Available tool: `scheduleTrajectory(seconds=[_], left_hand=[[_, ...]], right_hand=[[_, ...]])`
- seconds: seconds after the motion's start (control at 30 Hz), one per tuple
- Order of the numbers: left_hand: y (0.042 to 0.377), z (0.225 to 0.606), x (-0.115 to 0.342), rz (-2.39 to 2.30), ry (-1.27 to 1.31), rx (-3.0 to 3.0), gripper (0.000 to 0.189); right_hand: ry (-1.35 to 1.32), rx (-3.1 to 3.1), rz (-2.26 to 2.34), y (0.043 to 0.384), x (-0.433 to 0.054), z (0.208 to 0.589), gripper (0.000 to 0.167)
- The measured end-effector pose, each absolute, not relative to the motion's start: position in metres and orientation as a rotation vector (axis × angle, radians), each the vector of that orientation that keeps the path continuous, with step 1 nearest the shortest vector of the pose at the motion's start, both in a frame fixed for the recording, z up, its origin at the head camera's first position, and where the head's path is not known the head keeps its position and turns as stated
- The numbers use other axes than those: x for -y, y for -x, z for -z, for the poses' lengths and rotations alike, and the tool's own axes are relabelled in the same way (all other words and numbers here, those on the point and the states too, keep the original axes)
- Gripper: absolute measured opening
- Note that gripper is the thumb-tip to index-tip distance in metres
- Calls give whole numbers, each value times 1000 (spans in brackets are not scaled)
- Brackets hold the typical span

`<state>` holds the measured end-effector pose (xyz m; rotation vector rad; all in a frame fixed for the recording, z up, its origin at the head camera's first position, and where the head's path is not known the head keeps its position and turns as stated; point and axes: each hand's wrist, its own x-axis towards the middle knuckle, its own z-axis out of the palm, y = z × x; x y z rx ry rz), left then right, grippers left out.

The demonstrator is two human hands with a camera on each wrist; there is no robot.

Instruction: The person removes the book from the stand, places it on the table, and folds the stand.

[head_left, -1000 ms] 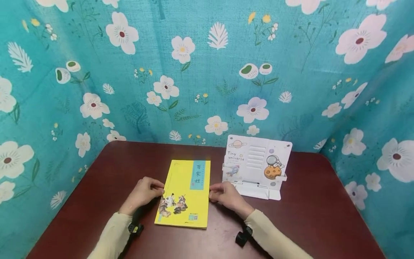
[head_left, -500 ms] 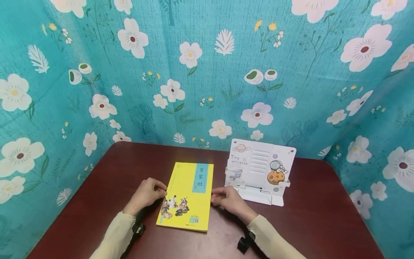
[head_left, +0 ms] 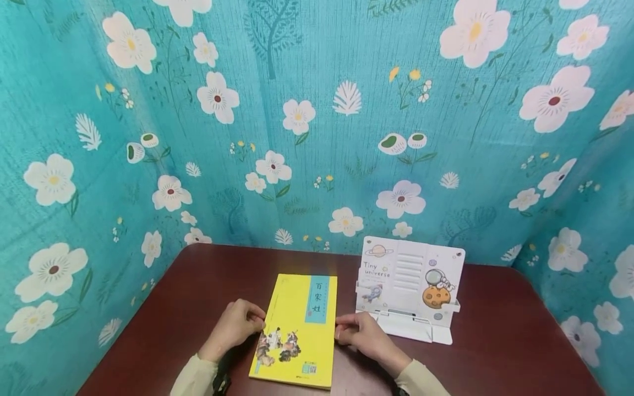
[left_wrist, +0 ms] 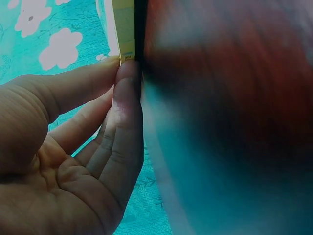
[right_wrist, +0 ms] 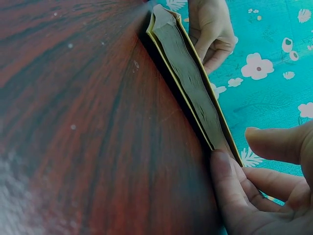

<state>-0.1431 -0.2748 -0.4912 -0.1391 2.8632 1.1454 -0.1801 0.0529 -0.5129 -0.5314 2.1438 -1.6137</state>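
Note:
A yellow paperback book with a blue title strip lies face up on the table in the head view. My left hand is at its spine edge. In the left wrist view, the thumb and a finger of that hand pinch the spine. Against the opposite, page-side edge rests my right hand. The right wrist view has its fingertips touching the page edges, while the thumb stays apart from the cover.
Right of the book stands a white folding book stand with space drawings and a front ledge. Both are on a dark red-brown table. A teal flowered curtain encloses the back and sides.
The head view has tilted upward, so table, book and hands all appear lower in it. Both hands keep their places at the book's two long edges.

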Motion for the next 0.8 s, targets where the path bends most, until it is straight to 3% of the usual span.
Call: scheduleTrajectory(seconds=[0.4,0.8], left_hand=[[147,484,270,-1119,120,-2934,10],[157,457,231,-1316,-66,-2985,29]], right_hand=[[490,-2191,1538,181,-55,509,45],[552,-2252,1546,172,-63,495,43]])
